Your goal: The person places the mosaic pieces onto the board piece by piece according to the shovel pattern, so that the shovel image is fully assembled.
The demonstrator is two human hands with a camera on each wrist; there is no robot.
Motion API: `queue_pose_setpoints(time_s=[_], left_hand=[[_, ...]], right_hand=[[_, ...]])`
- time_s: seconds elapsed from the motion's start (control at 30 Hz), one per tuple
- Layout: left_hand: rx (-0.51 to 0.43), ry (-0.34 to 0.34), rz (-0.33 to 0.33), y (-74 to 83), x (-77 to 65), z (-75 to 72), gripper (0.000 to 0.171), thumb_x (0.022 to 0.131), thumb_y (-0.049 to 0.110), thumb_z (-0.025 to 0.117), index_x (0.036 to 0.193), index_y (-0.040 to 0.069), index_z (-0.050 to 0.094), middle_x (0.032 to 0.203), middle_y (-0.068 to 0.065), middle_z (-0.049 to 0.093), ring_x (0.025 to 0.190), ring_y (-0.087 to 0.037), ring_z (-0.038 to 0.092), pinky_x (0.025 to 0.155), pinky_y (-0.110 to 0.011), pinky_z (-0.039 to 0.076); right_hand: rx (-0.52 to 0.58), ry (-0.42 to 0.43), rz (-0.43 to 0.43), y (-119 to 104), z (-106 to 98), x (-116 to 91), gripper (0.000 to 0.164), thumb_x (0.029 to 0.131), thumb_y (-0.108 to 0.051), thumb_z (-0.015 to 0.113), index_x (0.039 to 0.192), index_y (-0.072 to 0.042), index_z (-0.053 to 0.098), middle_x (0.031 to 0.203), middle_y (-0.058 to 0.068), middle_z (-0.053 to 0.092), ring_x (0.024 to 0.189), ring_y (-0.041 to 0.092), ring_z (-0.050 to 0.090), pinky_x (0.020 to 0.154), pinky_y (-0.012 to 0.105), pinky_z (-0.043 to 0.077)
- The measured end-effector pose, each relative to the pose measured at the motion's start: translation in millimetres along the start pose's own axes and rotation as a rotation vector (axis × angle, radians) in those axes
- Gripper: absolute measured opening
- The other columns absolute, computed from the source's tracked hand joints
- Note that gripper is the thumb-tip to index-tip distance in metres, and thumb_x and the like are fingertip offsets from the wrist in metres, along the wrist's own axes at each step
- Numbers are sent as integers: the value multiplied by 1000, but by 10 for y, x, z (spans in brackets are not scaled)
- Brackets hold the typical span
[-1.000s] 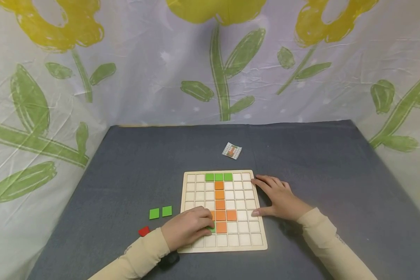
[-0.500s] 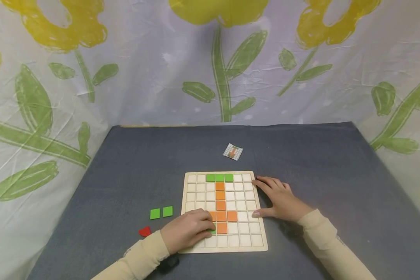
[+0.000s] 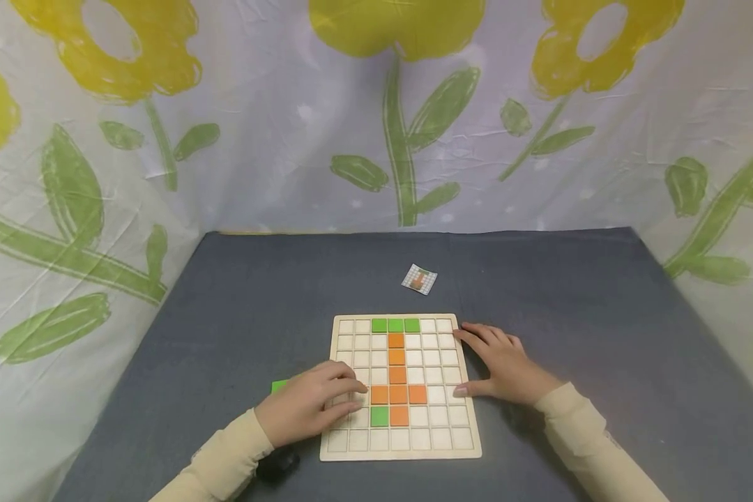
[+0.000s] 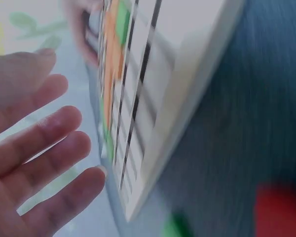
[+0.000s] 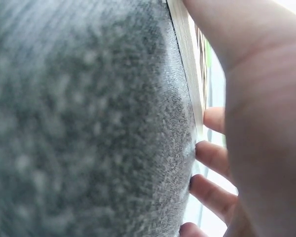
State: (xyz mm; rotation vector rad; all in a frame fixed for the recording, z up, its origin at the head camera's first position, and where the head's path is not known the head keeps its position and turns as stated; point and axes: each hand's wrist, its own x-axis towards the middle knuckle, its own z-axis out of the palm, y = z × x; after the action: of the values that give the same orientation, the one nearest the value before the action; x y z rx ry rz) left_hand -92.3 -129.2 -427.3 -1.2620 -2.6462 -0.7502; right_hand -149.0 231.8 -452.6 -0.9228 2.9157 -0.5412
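Note:
A wooden grid board [image 3: 400,453] lies on the dark cloth. Green tiles [image 3: 395,325] fill three cells of its top row, and a column of orange tiles [image 3: 398,375] runs down the middle. One more green tile [image 3: 379,417] sits beside the lowest orange one. My left hand [image 3: 310,401] hovers over the board's left side, its fingers spread and holding nothing, as the left wrist view also shows. My right hand [image 3: 502,368] rests against the board's right edge, thumb and index fingertip on the rim [image 5: 190,59], fingers relaxed.
A loose green tile [image 3: 279,385] peeks out behind the left hand. A blurred red piece [image 4: 281,212] lies on the cloth in the left wrist view. Beyond the board lies a small picture card [image 3: 419,279] with a coloured grid. Flower-printed fabric [image 3: 276,139] hangs behind the table.
My left hand has let go of the green tile beside the lowest orange one and moved left, now covering the red piece in the head view. The right hand stays at the board's edge.

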Motion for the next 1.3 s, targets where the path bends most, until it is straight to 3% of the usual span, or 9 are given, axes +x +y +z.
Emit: queue_pose_setpoints(time_s=[0.17,0.33,0.57,0.83,1.3], left_hand=[[99,14,-133,-157,-150,-241,24,87,28,71,109,19,70,102,9,61,89,-3,54,72,-24,50],[176,-9,-218,-315,-366,-446,35,80,27,78,112,17,69,104,6,61,91,-6,56,72,-25,51],[196,-90,-308,-489,-570,-484,46,75,28,82,116,14,66,107,3,60,93,-11,58,76,-30,52],[178,-186,-308,-566,-701,-423,49,72,29,83,115,10,67,102,4,57,88,-10,55,73,-28,50],[175,-148,-310,-543,-676,-425,33,72,27,83,101,17,69,92,11,57,80,-4,52,69,-27,49]], right_hand=[[-14,24,-16,8,2,-15,94,72,-67,70,145,-14,41,146,11,40,129,33,39,90,58,34],[-10,10,-10,13,3,-14,95,72,-68,69,146,-15,40,147,11,39,130,32,39,91,58,33],[-12,-12,14,22,-18,-12,97,71,-70,68,147,-17,38,148,9,38,131,31,37,93,56,32],[-16,-20,13,11,21,-14,98,70,-73,66,147,-18,39,148,9,38,131,30,38,91,55,33],[-26,-3,3,7,21,1,98,70,-72,66,146,-17,39,147,8,39,131,29,38,89,52,34]])
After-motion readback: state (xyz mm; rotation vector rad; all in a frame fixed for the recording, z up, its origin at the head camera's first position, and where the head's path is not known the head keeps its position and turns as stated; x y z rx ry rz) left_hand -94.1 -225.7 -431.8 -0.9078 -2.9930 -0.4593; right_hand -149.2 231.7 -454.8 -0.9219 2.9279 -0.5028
